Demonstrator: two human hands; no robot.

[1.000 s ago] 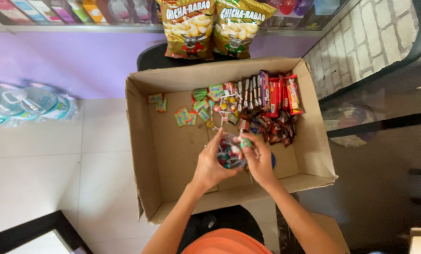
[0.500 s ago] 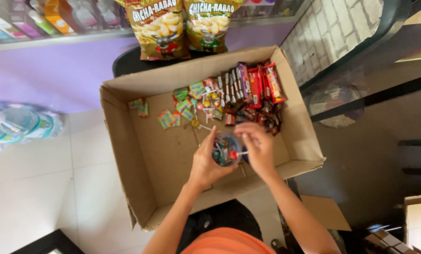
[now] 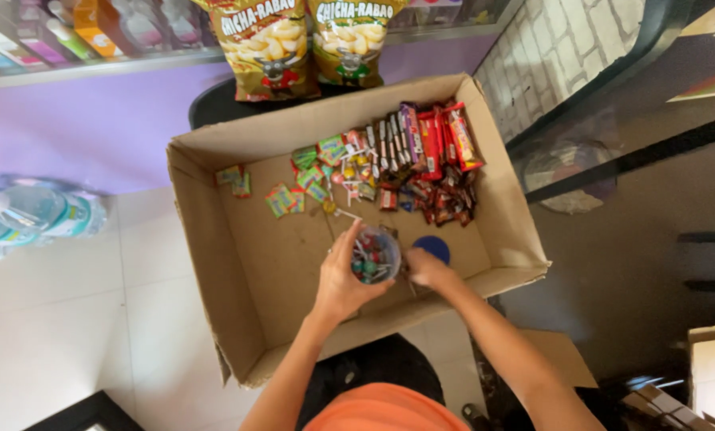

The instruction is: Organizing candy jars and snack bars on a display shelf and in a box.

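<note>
My left hand grips a small clear jar full of wrapped lollipops, held upright over the floor of an open cardboard box. My right hand rests just right of the jar, close to a round blue lid lying on the box bottom; whether it touches the lid I cannot tell. Beyond the jar lie loose lollipops, small green sweet packets and red and dark wrapped chocolate bars.
Two yellow snack bags hang above the box by a purple wall. A shelf of small bottles runs along the top left. Plastic-wrapped water bottles lie on the white tile floor at left. Dark glass counter stands right.
The blue lid has come off the jar and now lies on the box bottom. My right hand has moved off the jar's top to its right side.
</note>
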